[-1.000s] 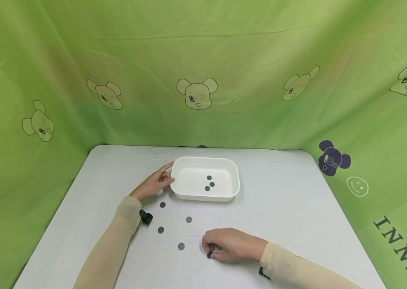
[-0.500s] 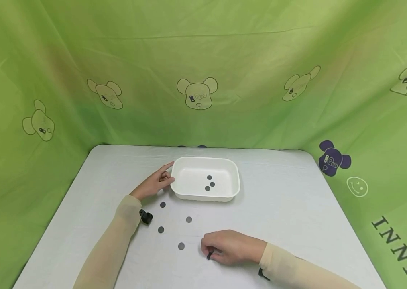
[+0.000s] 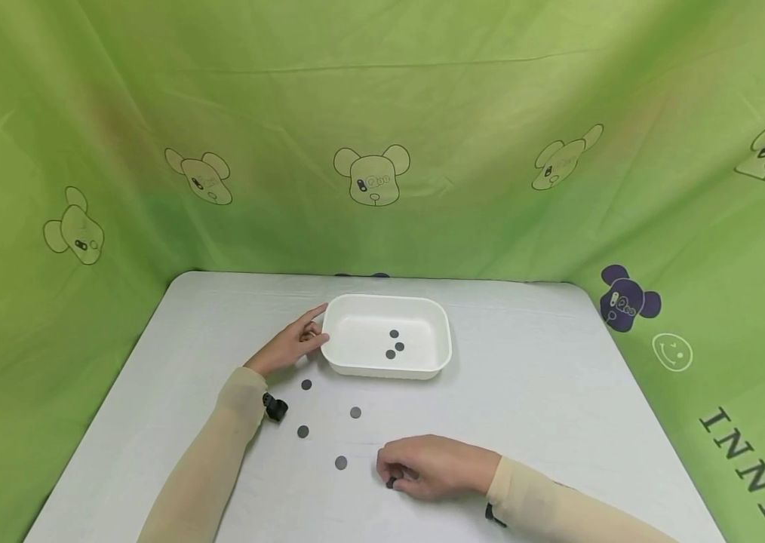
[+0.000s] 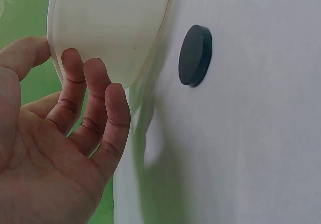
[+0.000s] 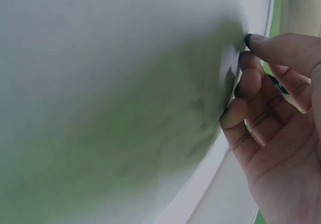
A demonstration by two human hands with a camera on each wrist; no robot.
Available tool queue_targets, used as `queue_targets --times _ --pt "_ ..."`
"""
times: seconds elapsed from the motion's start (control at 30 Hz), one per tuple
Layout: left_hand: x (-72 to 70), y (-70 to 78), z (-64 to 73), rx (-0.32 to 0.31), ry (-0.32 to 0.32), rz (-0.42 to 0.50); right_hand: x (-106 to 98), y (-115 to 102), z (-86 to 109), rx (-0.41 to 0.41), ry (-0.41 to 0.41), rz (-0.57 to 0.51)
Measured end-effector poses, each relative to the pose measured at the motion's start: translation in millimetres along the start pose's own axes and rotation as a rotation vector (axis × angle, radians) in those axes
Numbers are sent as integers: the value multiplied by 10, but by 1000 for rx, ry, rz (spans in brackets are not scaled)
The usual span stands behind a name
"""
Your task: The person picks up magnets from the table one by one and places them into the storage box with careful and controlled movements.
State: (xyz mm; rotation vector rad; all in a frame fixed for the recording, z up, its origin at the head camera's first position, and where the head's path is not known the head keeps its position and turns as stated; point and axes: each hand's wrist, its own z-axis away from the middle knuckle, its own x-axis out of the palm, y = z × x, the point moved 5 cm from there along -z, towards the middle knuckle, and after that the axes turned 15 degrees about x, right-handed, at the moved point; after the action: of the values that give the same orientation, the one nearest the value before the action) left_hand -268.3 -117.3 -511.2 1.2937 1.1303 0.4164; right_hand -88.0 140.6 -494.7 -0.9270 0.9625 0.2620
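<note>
The right hand [image 3: 433, 466], well out from the near side of the white tray [image 3: 332, 368], pinches a dark disc [image 3: 391, 483] between thumb and fingertips; whether that disc touches the table [image 3: 545, 377] cannot be told. The other fingers of this hand bend in loosely behind the pinch. The left hand [image 3: 289, 345] is at the tray's left end, thumb and index finger spread apart and touching the rim, the remaining fingers lightly bent beside the outer wall. Inside the tray, slightly right of its middle, three small grey discs [image 3: 399, 347] lie flat and close together. Four more discs lie on the table on the tray's near side: the first disc [image 3: 306, 385] just outside the near left corner, the second disc [image 3: 355, 412] in front of the left half, the third disc [image 3: 303, 431] farther out beyond the line of the left end, and the fourth disc [image 3: 341, 462] farther still from the tray. Both forearms wear beige sleeves [image 3: 202, 460], with a small black device [image 3: 275, 408] at the left wrist. Behind the tray and to both sides hangs a green curtain [image 3: 382, 83] printed with bear heads; to the tray's right it carries a purple bear [image 3: 629, 299], a white smiley [image 3: 672, 352] and dark lettering [image 3: 756, 478].
</note>
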Motion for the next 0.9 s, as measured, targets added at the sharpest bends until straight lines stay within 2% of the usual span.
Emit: queue_targets --times 0.33,0.67,0.9 --pt "-1 -5 -12 3 4 6 -47 75 -17 41 38 -49" --pt "6 -2 -8 0 3 13 -230 203 -54 82 144 -74" --pt "8 -6 -4 5 0 6 -339 258 -80 51 226 -112"
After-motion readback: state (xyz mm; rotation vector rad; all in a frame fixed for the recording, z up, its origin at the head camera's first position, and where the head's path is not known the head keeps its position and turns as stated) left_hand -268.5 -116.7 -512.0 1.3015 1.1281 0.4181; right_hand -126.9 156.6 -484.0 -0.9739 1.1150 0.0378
